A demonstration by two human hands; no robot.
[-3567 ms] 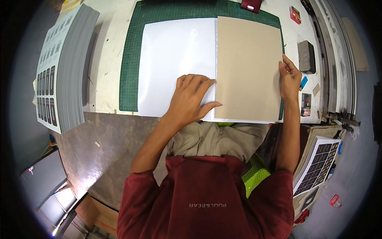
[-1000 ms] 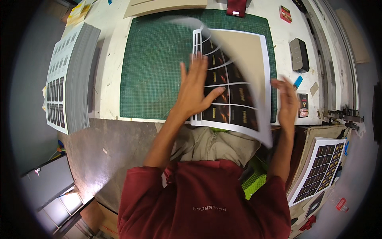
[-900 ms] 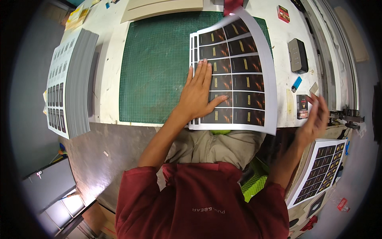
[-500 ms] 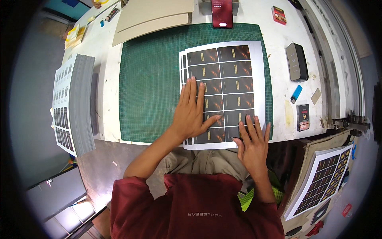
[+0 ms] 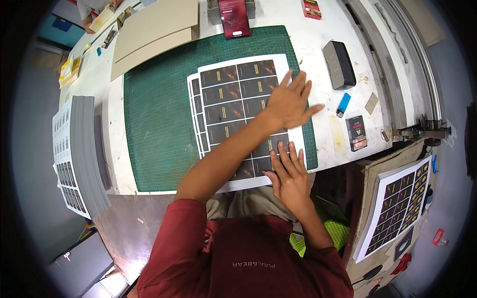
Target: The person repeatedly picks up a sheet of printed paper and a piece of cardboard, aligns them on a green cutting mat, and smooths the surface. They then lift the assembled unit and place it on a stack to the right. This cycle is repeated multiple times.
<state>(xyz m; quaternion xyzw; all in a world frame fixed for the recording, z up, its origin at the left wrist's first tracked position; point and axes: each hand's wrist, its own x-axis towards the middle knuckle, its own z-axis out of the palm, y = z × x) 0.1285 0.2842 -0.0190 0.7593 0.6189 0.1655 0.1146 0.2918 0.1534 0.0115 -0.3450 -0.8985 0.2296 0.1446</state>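
Observation:
A few overlapping printed sheets [image 5: 222, 93], white with a grid of dark card-like panels, lie on the green cutting mat [image 5: 154, 124]. My left hand [image 5: 289, 103] is over the top sheet's right side, its fingers spread, with nothing in them; the forearm crosses the sheets and hides part of the print. Flat on the sheets' lower right part rests my right hand [image 5: 290, 174], fingers stretched out. Along the left, the edges of the sheets beneath stick out past the top one.
A tall stack of printed sheets [image 5: 82, 149] stands at the table's left. Grey-brown boards [image 5: 154, 35] and a red phone [image 5: 233, 20] are at the back. To the right are a black box-shaped device [image 5: 339, 64], a blue lighter [image 5: 343, 105], a small pack [image 5: 356, 133] and a metal rail [image 5: 422, 74].
My left hand has moved from the sheets' left edge across to their right side. The right hand stays on the lower right part. The whole view has shifted and turned somewhat.

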